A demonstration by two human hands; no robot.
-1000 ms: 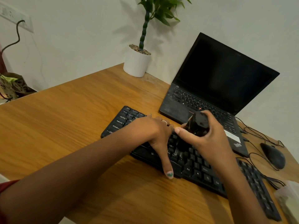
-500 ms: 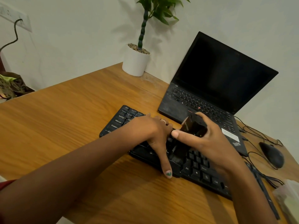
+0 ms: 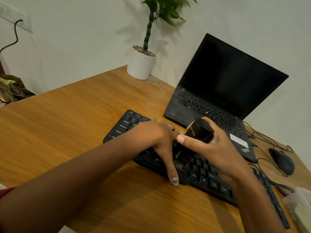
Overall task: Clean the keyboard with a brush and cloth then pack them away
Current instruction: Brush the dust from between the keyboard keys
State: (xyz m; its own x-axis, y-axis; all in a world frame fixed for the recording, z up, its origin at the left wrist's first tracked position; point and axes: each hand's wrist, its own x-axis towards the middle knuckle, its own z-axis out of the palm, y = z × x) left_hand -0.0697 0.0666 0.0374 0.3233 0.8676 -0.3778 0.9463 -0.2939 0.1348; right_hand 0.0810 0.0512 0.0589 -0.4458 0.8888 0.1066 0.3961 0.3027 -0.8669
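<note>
Gripping a black brush (image 3: 198,133) by its handle, the right hand (image 3: 215,148) holds the tool tilted, its dark bristle end down on the keys near the middle of a black keyboard (image 3: 207,175). The thumb lies along the near side of the handle, and the fingers curl round its far side. The left hand (image 3: 158,137) rests flat on the keyboard just left of the brush, fingers straight and spread over the keys, thumb stretched toward the near edge, a ring on one finger. The keyboard lies at an angle across a wooden desk (image 3: 75,132), its left end far and its right end near. Behind it stands an open laptop (image 3: 227,91) with a dark screen. A white pot with a green plant (image 3: 141,64) sits at the far edge against the wall. A black mouse (image 3: 282,161) and its cables lie to the right. A pale, blurred object (image 3: 301,209) shows at the near right edge; whether it is the cloth cannot be told.
</note>
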